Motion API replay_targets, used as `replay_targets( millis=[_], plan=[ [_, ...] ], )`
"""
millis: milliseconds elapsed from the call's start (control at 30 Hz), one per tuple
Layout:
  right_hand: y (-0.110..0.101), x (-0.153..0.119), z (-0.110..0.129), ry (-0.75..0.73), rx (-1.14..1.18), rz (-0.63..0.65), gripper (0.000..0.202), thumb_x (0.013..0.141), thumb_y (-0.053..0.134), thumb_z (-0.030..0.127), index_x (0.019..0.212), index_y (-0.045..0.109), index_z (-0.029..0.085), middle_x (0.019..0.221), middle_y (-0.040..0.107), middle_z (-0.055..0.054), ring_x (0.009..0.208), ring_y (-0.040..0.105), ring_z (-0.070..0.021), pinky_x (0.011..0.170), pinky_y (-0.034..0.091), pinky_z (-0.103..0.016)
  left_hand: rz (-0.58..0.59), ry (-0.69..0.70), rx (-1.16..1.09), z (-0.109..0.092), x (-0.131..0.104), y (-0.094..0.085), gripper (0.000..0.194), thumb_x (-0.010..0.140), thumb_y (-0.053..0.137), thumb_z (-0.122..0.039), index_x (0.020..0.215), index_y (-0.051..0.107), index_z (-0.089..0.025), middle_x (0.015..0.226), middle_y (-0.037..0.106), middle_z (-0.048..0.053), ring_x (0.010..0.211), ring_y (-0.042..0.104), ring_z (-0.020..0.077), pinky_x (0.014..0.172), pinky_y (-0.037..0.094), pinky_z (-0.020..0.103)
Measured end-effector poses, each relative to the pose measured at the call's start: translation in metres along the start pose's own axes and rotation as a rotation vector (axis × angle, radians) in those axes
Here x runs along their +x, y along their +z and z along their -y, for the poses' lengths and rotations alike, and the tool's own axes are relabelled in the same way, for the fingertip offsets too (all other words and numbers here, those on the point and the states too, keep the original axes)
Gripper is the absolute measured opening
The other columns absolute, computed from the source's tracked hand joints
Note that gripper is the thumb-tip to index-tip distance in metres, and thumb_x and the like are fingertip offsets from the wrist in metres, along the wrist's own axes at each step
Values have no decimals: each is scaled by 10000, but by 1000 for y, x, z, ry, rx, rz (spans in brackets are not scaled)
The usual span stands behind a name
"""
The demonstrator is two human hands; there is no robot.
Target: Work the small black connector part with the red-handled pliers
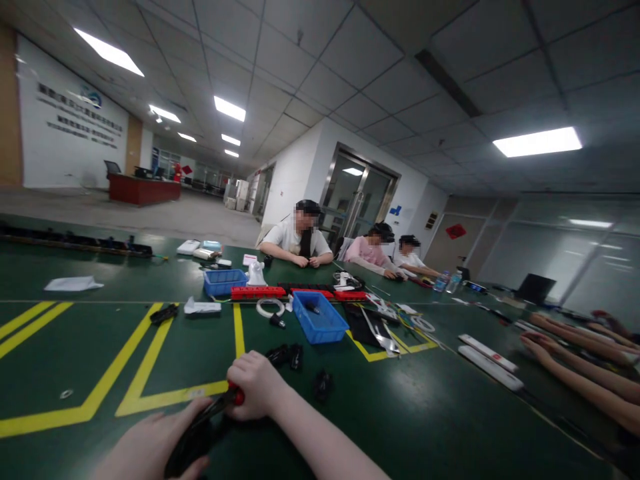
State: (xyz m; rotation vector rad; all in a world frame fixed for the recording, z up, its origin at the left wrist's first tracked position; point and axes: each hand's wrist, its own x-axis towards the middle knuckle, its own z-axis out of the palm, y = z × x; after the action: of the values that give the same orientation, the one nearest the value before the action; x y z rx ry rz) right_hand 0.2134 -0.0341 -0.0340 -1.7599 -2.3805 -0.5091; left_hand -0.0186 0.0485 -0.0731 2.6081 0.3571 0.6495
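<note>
My left hand (155, 443), low in the view, has its fingers wrapped round a black object (193, 440) whose exact kind is hard to make out. A black and red tool (236, 395) reaches from that object to my right hand (254, 385), which is closed on its red part. Several small black parts (295, 357) lie on the green table just beyond my right hand, and another black part (323, 384) sits to their right. Part of the black object is hidden by my left fingers.
Beyond my hands are a blue bin (320, 323), a smaller blue bin (224, 283), red strips (257, 293) and a white cable ring (271, 307). White bars (490, 367) lie right, near other people's arms (575, 360). A person (297, 240) sits across the table.
</note>
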Motion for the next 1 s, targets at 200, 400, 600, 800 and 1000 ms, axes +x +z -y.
replay_targets(
  millis=[200, 400, 600, 800, 1000],
  plan=[
    [4, -1, -5, 0, 54, -32, 292, 729, 654, 467, 799, 510, 223, 792, 598, -20, 760, 538, -190, 685, 385, -317, 121, -24, 20, -20, 7, -23, 556, 848, 592, -348, 1400, 545, -304, 1229, 727, 59, 1016, 735, 282, 857, 606, 349],
    [3, -1, -4, 24, 48, -23, 293, 721, 662, 462, 797, 513, 222, 796, 596, -18, 761, 531, -186, 687, 387, -315, -1, 84, 12, -9, 4, -17, 599, 875, 610, -332, 1457, 477, -378, 1225, 732, 9, 1002, 748, 256, 831, 622, 294],
    [0, -1, -3, 44, 56, -5, 303, 718, 688, 450, 797, 528, 205, 798, 582, -9, 753, 525, -165, 701, 412, -304, -55, 81, 65, -3, 1, -9, 638, 897, 610, -337, 1503, 415, -358, 1300, 692, 23, 1102, 713, 262, 921, 601, 331],
    [2, -1, -2, 79, 60, 26, 355, 851, 629, 528, 870, 573, 178, 864, 594, -16, 804, 559, -163, 764, 470, -350, -88, 69, 153, -6, 0, -11, 542, 906, 569, -311, 1443, 497, -341, 1304, 688, 13, 1085, 714, 249, 926, 599, 359],
    [1, 0, -1, 101, 67, 47, 361, 907, 606, 520, 960, 611, 163, 944, 627, -34, 863, 600, -172, 798, 510, -377, -118, 82, 216, -13, 3, -17, 516, 897, 539, -257, 1411, 540, -302, 1240, 717, 32, 1017, 729, 245, 878, 608, 364]
  ],
)
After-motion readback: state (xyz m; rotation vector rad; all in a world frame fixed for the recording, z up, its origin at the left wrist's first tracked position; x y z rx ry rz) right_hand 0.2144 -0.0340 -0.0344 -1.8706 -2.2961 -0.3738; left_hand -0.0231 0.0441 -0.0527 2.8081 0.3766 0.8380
